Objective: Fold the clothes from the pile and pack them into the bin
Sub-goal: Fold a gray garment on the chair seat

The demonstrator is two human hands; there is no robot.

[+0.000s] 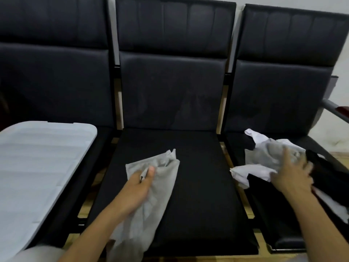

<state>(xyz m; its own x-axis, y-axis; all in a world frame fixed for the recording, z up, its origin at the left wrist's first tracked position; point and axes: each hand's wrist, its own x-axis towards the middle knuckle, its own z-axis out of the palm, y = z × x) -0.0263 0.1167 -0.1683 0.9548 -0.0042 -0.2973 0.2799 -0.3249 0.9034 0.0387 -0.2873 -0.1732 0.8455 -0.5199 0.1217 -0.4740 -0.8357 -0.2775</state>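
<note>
A grey garment (160, 188) lies across the middle black seat and hangs over its front edge. My left hand (138, 190) grips it near its upper end, thumb on top of the cloth. On the right seat sits the pile of clothes (264, 157), a mix of white, grey and black pieces. My right hand (294, 174) rests on that pile with fingers spread over the grey and black cloth. The pale bin (37, 167) stands on the left seat with its ribbed lid on; its inside is hidden.
Three black padded seats (198, 186) stand in a row with tall backrests and narrow gaps between them. A grey armrest (334, 110) sticks out at the far right. A wooden floor shows below the seat gaps.
</note>
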